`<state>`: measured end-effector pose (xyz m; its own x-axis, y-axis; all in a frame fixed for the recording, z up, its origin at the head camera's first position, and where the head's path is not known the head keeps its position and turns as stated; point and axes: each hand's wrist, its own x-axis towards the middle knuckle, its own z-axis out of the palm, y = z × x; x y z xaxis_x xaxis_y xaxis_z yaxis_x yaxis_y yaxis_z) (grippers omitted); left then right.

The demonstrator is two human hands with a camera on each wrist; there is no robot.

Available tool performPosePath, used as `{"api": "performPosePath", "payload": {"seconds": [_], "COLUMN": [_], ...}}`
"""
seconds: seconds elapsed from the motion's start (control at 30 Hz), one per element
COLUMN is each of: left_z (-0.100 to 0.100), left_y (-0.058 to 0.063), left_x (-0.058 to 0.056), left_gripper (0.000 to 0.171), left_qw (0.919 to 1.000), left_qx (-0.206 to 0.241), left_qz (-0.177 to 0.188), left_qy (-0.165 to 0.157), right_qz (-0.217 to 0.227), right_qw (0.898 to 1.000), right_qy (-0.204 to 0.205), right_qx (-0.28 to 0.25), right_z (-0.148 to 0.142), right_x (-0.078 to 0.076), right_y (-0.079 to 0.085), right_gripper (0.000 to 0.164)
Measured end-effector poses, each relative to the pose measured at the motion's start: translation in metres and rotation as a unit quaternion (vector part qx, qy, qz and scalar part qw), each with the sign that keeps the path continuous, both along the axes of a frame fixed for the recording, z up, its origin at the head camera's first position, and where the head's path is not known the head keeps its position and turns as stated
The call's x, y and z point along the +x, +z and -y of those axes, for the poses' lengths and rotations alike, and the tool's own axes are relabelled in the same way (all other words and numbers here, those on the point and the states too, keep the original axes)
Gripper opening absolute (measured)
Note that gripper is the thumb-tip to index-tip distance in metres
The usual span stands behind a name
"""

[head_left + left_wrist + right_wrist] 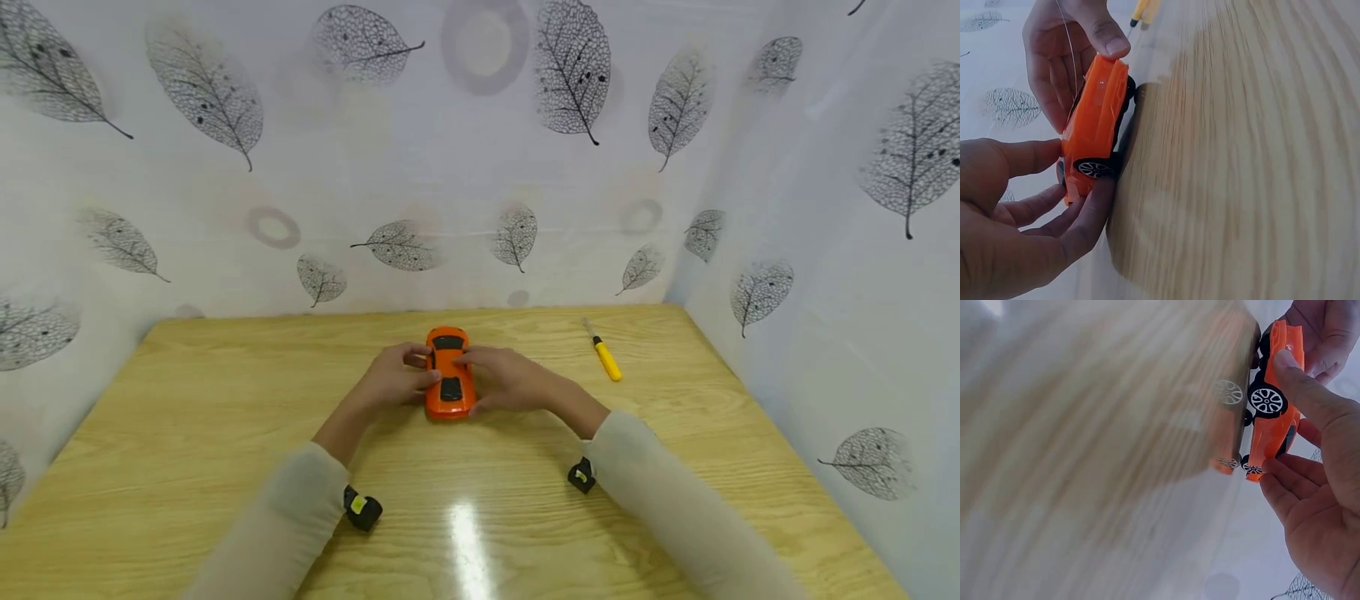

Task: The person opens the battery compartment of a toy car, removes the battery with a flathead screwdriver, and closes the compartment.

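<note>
Head cam: up high, faces fwd + down across bench point(187, 400) to leaf-print backdrop point(435, 158), widest view. L wrist cam: low, close, rolled, bench at frame R; R wrist cam: ditto, bench at frame L. All 3 share orange car point(447, 362).

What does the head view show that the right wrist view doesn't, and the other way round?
Only the head view shows the screwdriver and the sleeves. Only the right wrist view shows the spoked wheels of the car. Both show the orange car itself, the table, and the left hand and right hand holding the car.
</note>
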<state>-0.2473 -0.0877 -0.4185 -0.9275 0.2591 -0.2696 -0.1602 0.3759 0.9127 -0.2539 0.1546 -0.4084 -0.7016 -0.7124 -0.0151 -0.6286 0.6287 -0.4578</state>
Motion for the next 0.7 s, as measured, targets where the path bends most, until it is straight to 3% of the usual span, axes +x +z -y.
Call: {"api": "performPosePath", "payload": {"seconds": [0.37, 0.7], "left_z": [-0.040, -0.050], "left_y": [0.000, 0.002], "left_x": [0.012, 0.022], "left_gripper": [0.048, 0.047], "left_qw": [0.9994, 0.9993], "left_qx": [-0.008, 0.003], "left_qz": [-0.018, -0.020], "left_qy": [0.027, 0.031], "right_qz": [0.005, 0.010], "right_qw": [1.000, 1.000], "right_qy": [-0.002, 0.004], "right_qx": [-0.017, -0.019], "right_z": [-0.038, -0.049], "right_x": [0.013, 0.019], "right_y": [0.003, 0.002], "right_gripper": [0.079, 0.078]}}
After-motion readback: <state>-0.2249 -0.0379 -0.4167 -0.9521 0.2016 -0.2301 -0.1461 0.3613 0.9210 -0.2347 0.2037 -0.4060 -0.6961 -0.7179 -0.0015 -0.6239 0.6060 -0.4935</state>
